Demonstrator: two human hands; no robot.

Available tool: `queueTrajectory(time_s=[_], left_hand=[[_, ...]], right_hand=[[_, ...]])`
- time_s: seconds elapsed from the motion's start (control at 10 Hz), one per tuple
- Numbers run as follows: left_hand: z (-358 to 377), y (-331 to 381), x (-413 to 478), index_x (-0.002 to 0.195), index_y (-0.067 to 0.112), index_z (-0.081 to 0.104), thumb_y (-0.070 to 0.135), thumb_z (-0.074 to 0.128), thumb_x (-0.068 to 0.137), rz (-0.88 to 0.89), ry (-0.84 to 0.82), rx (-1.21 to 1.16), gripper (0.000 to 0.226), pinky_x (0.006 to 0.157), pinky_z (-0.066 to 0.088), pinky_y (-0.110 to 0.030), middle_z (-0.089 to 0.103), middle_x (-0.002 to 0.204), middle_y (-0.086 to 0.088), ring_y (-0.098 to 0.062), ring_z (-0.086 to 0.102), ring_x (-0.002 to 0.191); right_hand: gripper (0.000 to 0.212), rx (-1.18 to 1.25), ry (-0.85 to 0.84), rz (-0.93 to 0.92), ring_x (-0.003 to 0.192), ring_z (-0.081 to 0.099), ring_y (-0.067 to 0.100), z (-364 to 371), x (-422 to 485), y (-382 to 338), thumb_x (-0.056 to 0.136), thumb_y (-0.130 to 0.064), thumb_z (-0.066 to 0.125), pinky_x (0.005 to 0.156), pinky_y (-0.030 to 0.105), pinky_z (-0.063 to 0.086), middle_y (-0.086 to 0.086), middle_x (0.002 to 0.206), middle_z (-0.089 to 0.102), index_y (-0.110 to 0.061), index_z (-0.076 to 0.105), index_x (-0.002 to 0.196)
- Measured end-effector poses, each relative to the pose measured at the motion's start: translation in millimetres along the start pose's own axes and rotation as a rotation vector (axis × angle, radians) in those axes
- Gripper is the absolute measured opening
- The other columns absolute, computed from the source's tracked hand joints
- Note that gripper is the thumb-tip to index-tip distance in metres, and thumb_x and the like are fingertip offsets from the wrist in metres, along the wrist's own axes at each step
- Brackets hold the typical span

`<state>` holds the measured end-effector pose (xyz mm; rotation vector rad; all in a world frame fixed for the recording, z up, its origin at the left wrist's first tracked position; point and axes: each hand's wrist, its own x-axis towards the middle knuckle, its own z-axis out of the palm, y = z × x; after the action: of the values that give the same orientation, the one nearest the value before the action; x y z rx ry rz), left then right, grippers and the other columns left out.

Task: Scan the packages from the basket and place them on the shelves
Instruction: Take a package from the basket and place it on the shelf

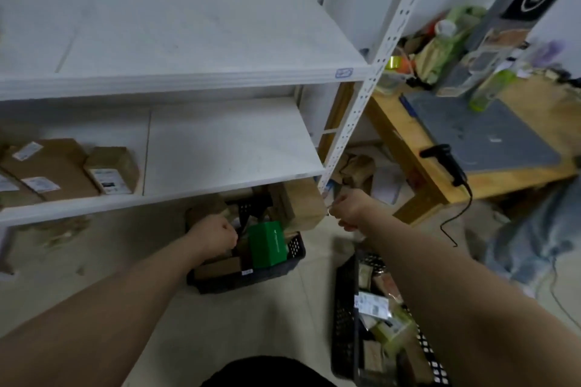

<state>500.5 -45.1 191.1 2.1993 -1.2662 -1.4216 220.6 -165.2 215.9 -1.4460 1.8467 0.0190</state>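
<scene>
As the packages sit heaped in the black basket (245, 280) on the floor under the lower shelf (226, 148), the right hand (345, 210) seems to clutch a cardboard box (298, 204) at its corner, probably to lift it. The left hand (217, 236) curls beside a green box (267, 243), grasp unclear. White labels on the shelved parcels (47, 166) are unreadable.

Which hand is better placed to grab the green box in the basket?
Left. The left hand is over the basket, right beside the green box; the right hand is farther off, by the shelf post.
</scene>
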Motion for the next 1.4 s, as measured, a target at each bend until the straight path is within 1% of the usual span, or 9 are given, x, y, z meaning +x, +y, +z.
queueTrajectory(time_s=[0.2, 0.4, 0.5, 0.8, 0.9, 1.0, 1.1, 1.2, 1.4], left_hand=[[120, 29, 16, 0.076, 0.008, 0.069, 0.007, 0.063, 0.080, -0.064, -0.121, 0.100, 0.008, 0.065, 0.046, -0.030, 0.064, 0.077, -0.011, -0.022, 0.058, 0.070], [252, 92, 8, 0.082, 0.013, 0.062, 0.002, 0.057, 0.092, -0.198, -0.185, 0.093, 0.015, 0.055, 0.047, -0.022, 0.060, 0.076, -0.004, -0.014, 0.055, 0.062], [317, 113, 21, 0.079, 0.012, 0.060, 0.001, 0.057, 0.094, -0.216, -0.248, 0.068, 0.019, 0.050, 0.040, -0.020, 0.056, 0.073, -0.005, -0.014, 0.050, 0.060], [450, 145, 72, 0.092, 0.008, 0.064, 0.002, 0.066, 0.090, -0.242, -0.349, 0.001, 0.006, 0.045, 0.040, -0.017, 0.061, 0.072, -0.009, -0.016, 0.054, 0.061], [478, 145, 101, 0.086, 0.013, 0.061, 0.002, 0.064, 0.091, -0.292, -0.359, -0.005, 0.012, 0.046, 0.040, -0.020, 0.061, 0.072, -0.010, -0.016, 0.053, 0.059], [507, 140, 134, 0.089, 0.013, 0.062, 0.002, 0.063, 0.090, -0.313, -0.371, 0.022, 0.011, 0.050, 0.040, -0.021, 0.061, 0.073, -0.009, -0.016, 0.053, 0.061], [536, 130, 178, 0.099, 0.013, 0.063, 0.006, 0.063, 0.093, -0.280, -0.357, 0.054, 0.009, 0.059, 0.043, -0.025, 0.062, 0.090, -0.007, -0.016, 0.057, 0.078], [563, 110, 226, 0.106, 0.014, 0.061, 0.010, 0.062, 0.093, -0.144, -0.321, 0.199, 0.013, 0.073, 0.044, -0.026, 0.060, 0.110, -0.004, -0.018, 0.057, 0.097], [599, 65, 307, 0.113, 0.017, 0.057, 0.011, 0.061, 0.093, 0.040, -0.250, 0.367, 0.021, 0.076, 0.056, -0.031, 0.058, 0.105, 0.000, -0.016, 0.060, 0.095]], right_hand=[[0.003, 0.006, -0.043, 0.136, 0.061, 0.057, 0.019, -23, 11, 149, 0.096, -0.015, 0.058, 0.055, 0.028, 0.049, 0.007, 0.078, 0.062, -0.013, 0.060, 0.093], [0.008, 0.121, -0.132, 0.271, 0.058, 0.056, 0.016, -52, 27, 290, 0.094, -0.013, 0.061, 0.057, 0.030, 0.053, 0.003, 0.073, 0.060, -0.015, 0.061, 0.086], [0.005, 0.190, -0.149, 0.346, 0.066, 0.062, 0.021, -61, 37, 345, 0.094, -0.010, 0.061, 0.053, 0.029, 0.053, 0.009, 0.081, 0.064, -0.007, 0.065, 0.092], [0.020, 0.307, -0.195, 0.420, 0.081, 0.067, 0.028, -49, 84, 440, 0.092, -0.009, 0.063, 0.076, 0.040, 0.060, 0.009, 0.086, 0.064, -0.005, 0.065, 0.111], [0.031, 0.281, -0.203, 0.402, 0.096, 0.067, 0.029, -35, 105, 463, 0.091, -0.012, 0.067, 0.082, 0.041, 0.059, 0.004, 0.093, 0.062, -0.010, 0.060, 0.121], [0.053, 0.157, -0.235, 0.331, 0.108, 0.063, 0.025, -19, 135, 483, 0.088, -0.021, 0.073, 0.084, 0.034, 0.053, 0.007, 0.121, 0.063, -0.015, 0.051, 0.136], [0.070, 0.086, -0.274, 0.287, 0.115, 0.060, 0.027, 13, 180, 507, 0.084, -0.025, 0.078, 0.092, 0.036, 0.053, 0.009, 0.133, 0.058, -0.019, 0.042, 0.144], [0.083, -0.040, -0.289, 0.226, 0.124, 0.054, 0.031, 52, 228, 525, 0.080, -0.032, 0.081, 0.102, 0.047, 0.051, 0.012, 0.142, 0.047, -0.023, 0.035, 0.148], [0.096, -0.328, -0.333, 0.019, 0.144, 0.027, 0.041, 147, 311, 552, 0.079, -0.038, 0.079, 0.108, 0.055, 0.042, 0.013, 0.156, 0.025, -0.028, 0.018, 0.153]])
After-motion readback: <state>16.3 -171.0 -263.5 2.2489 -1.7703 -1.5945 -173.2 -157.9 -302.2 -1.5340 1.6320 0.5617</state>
